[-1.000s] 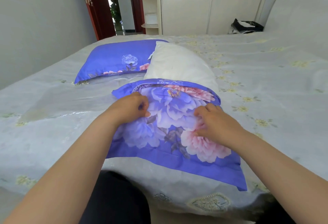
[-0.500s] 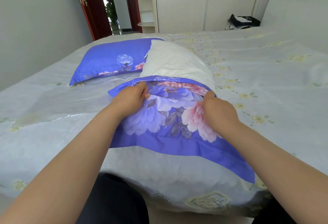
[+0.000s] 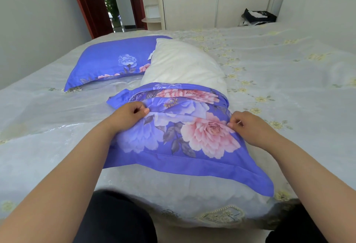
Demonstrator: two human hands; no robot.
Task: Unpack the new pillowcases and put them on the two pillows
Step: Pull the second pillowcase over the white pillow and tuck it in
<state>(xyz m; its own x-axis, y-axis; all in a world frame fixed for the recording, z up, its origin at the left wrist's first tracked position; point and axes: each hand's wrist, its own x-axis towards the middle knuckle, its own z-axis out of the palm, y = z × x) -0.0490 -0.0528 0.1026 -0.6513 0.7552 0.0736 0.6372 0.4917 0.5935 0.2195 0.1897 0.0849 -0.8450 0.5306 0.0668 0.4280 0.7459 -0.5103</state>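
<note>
Both grips are clamped on cloth: my left hand (image 3: 129, 114) pinches a fold of the pillowcase (image 3: 179, 136) between thumb and curled fingers near its left edge, and my right hand (image 3: 247, 125) pinches the same blue flowered fabric at its right edge, fingers bunched tight. My forearms reach out from the lower corners and angle inward, wrists low over the bed (image 3: 279, 73), knuckles up, the two hands well apart with the printed pink flower between them. Beyond my hands the pillowcase bunches into a gathered band across the white pillow (image 3: 183, 63), which sticks out bare on the far side, so only its near part is covered. Just to the left of that bare end, and touching it, lies a second pillow (image 3: 109, 59) already in a matching blue flowered cover, flat on the pale sheet. Farther back stand a white cabinet (image 3: 192, 5) and a red door (image 3: 90, 3) with a green plant (image 3: 111, 5) past the doorway, and a dark bag (image 3: 258, 18) sits at the far edge of the bed on the right. Nothing lies between my hands and the pillow. The closed end of the pillowcase spreads flat toward me, its plain blue border hanging close to the near edge of the bed above my dark trousers (image 3: 115, 219).
</note>
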